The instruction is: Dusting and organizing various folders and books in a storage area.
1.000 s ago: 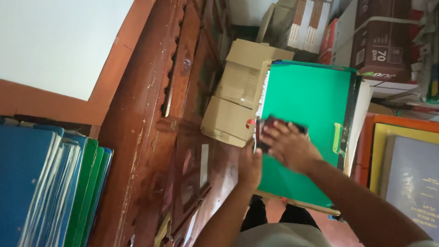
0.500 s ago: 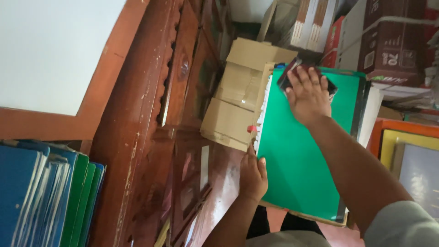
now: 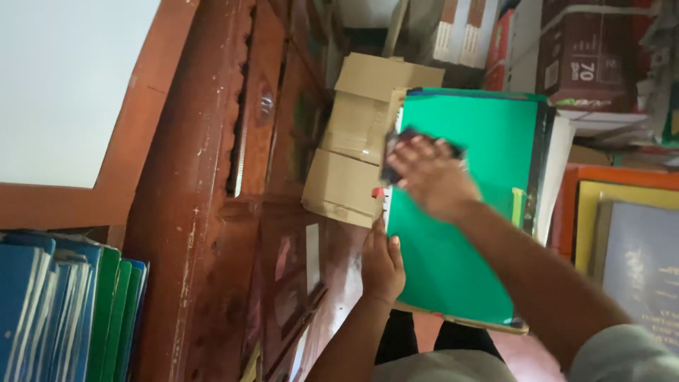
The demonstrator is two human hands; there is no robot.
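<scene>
- Green folder (image 3: 467,212) lies flat at the middle right of the view, on top of a stack of papers and boards, its long side running from twelve to six o'clock.
- Right hand (image 3: 428,177) presses a dark cloth (image 3: 414,145) onto the folder's upper left part; the fingers are spread over the cloth and blurred, so the grip is a flat press and not a fist.
- Left hand (image 3: 383,265) sits at seven o'clock from the right hand, fingers curled around the folder's left edge and holding it.
- Cardboard box (image 3: 357,141), flattened and brown, lies just beside the folder at nine o'clock, partly tucked under its left edge.
- Wooden furniture (image 3: 205,212), dark red-brown and carved, fills the ground further out at nine o'clock.
- Blue and green binders (image 3: 67,311) stand in a row at the lower left corner, at eight o'clock, well apart from the hands.
- Printed cartons (image 3: 566,56) are stacked at one o'clock, beyond the folder's top edge.
- Orange and yellow frames (image 3: 608,205) lie at three o'clock, near the folder's right side.
</scene>
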